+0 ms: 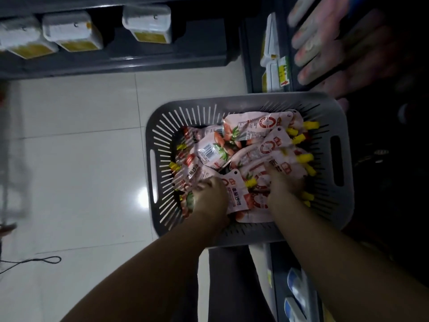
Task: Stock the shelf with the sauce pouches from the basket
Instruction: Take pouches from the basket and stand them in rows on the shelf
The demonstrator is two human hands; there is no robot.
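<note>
Hands (210, 196) on pouches (255, 126) (inside basket (325, 101) rim)

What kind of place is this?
Probably a shop aisle. Dark shelves hold rows of matching white packets, a grey basket is full of identical sauce pouches, and the floor is shiny tile.

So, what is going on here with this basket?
A person has both hands down in the grey basket, which is full of pink sauce pouches with yellow caps. The left hand and the right hand are among the pouches at the near side; whether either grips one is not clear. A dark shelf with white tubs is beyond.
</note>
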